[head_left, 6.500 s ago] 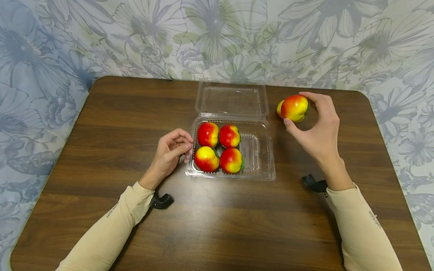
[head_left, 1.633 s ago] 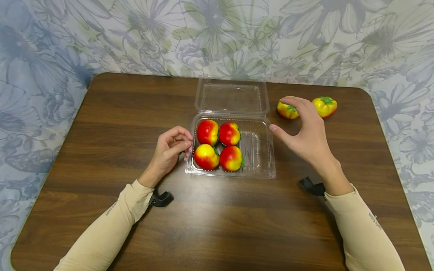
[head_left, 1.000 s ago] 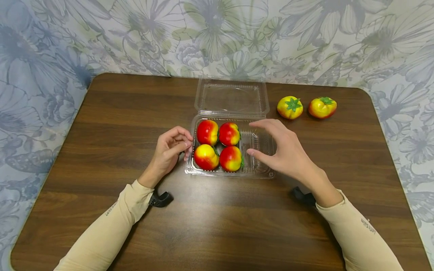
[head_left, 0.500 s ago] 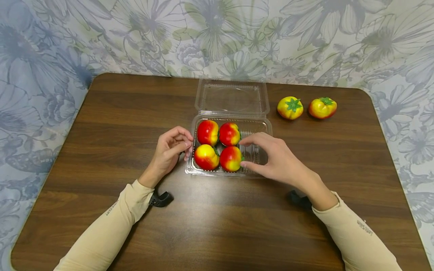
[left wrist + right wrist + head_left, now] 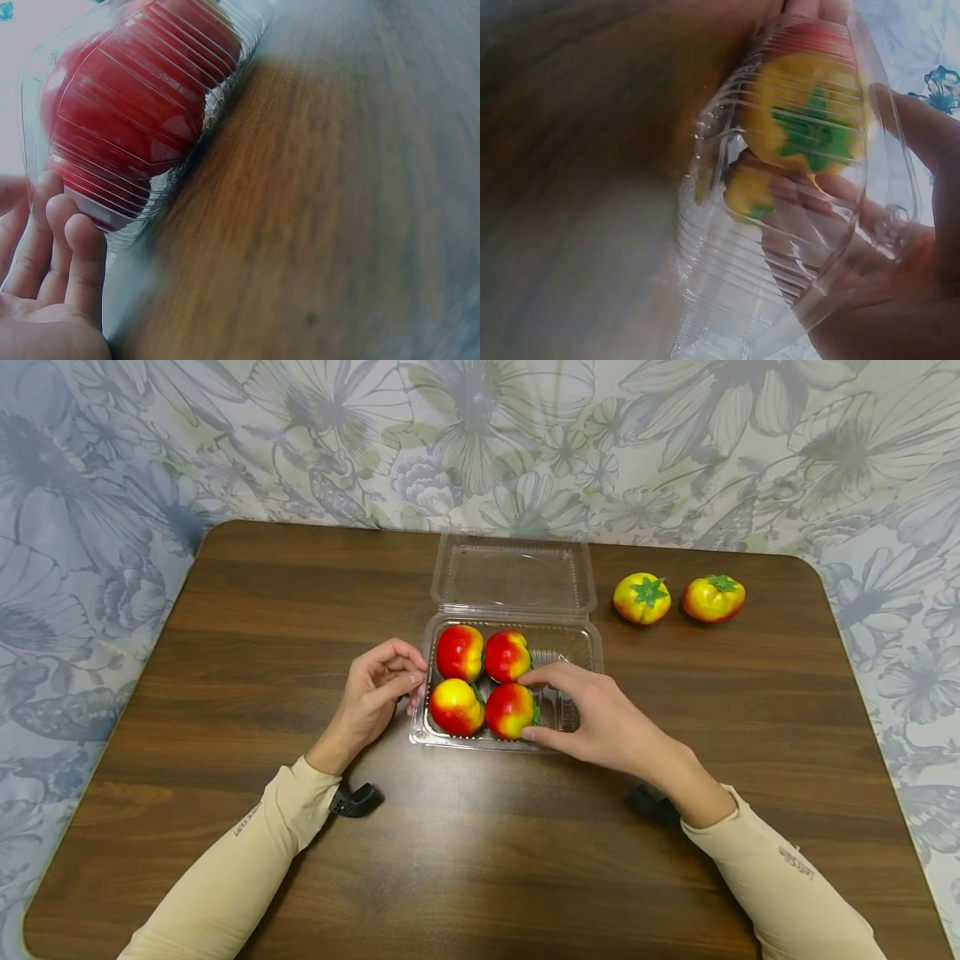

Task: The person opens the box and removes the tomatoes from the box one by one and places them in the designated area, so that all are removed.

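A clear plastic clamshell container lies open on the table, its lid folded back towards the wall. Several shiny red-and-yellow fruits with green leafy tops fill its left and middle part. At the container's left wall, my left hand pinches the rim; fingertips press against the ribbed side in the left wrist view. My right hand reaches in from the right, thumb and fingers round the front right fruit. Through the plastic, the right wrist view shows the green top of this fruit between thumb and fingers.
Two more such fruits, a left one and a right one, stand on the brown wooden table at the back right, green tops showing. A flower-patterned wall rises behind the table's far edge.
Earlier my right hand held a fruit at the back right; that fruit now stands there beside another. The hand has since moved left into the container and closed round the front right fruit.
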The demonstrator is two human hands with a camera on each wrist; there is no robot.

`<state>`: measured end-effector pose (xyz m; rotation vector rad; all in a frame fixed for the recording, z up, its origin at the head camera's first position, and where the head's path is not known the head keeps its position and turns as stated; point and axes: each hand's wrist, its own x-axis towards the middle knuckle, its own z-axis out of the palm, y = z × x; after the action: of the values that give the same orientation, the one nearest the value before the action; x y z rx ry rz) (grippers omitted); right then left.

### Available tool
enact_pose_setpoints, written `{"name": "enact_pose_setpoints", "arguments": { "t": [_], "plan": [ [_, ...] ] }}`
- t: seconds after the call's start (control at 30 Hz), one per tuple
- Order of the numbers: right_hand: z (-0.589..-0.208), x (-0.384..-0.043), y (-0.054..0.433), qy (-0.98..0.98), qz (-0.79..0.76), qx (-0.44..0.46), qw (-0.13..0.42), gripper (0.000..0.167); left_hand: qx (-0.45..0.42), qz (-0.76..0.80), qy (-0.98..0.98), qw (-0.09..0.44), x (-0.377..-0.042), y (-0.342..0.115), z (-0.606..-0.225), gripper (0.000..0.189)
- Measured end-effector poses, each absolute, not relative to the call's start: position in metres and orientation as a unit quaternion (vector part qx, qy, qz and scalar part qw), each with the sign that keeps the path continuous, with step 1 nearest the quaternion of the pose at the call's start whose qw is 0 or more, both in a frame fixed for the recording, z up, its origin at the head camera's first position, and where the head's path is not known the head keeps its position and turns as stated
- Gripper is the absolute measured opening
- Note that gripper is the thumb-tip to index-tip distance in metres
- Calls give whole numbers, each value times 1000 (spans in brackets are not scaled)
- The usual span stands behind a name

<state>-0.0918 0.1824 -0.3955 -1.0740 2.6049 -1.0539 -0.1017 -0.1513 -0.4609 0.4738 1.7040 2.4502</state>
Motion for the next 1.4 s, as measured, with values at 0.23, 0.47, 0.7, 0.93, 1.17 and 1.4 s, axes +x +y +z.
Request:
{"name": "enact_pose_setpoints", "arguments": {
  "t": [0.23,0.47,0.7,0.93,1.17,1.4],
  "plan": [
    [-401,-90,180,872,-334,-353,58,62,159,811,560,58,-102,-151,-461,14],
    [-403,-89,177,878,-326,-348,51,62,159,809,563,55,-102,-153,-462,14],
    [-405,-88,176,880,-321,-347,37,62,160,808,564,54,-103,-153,-463,14],
    [-405,-88,177,881,-328,-339,35,61,162,811,560,55,-103,-152,-464,14],
    [-399,-88,180,877,-346,-331,44,62,156,814,556,54,-102,-150,-463,16],
    [-394,-88,184,871,-363,-329,47,61,155,813,558,55,-102,-150,-462,16]
  ]
}}
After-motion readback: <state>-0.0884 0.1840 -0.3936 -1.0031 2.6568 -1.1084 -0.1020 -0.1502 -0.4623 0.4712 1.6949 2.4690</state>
